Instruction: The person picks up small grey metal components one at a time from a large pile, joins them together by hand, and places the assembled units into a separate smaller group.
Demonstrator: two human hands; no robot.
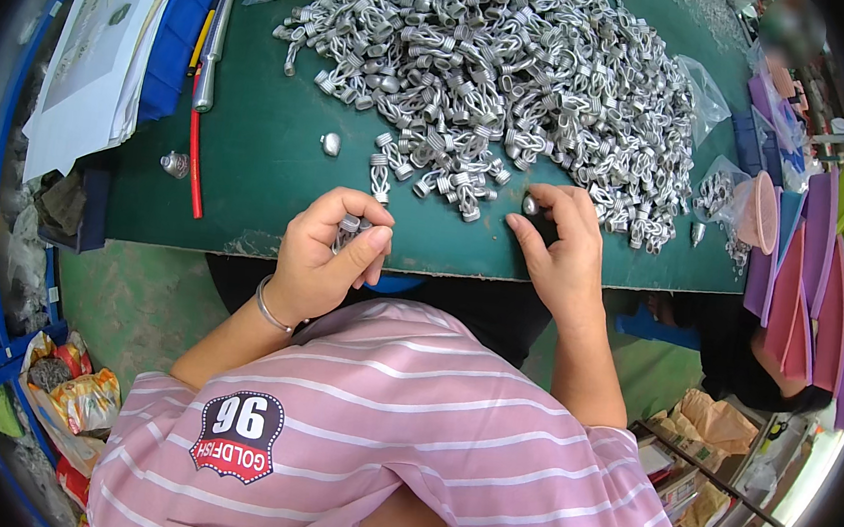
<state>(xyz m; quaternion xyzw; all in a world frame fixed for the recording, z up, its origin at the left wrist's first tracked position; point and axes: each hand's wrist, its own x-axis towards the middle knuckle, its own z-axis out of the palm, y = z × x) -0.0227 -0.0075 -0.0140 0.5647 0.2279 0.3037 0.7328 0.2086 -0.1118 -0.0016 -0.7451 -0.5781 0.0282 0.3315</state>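
Note:
My left hand [331, 248] is closed, with a silver looped metal piece [349, 225] gripped between its thumb and curled fingers, partly hidden by them. My right hand [566, 246] is at the near side of the pile, its thumb and index finger pinching a small rounded silver metal piece [530, 205]. Beyond both hands spreads a large pile of silver looped metal pieces [478, 78] with ribbed ends. One looped piece [379, 177] lies just past my left hand. A rounded silver piece [330, 143] sits apart to the left.
The green tabletop [258, 189] ends close to my body. To the left are a red stick [195, 163], a metal-handled tool [208, 74], a blue bin [174, 56] and papers [100, 45]. Clear plastic bags [702, 102] and pink and purple trays [813, 268] stand at the right.

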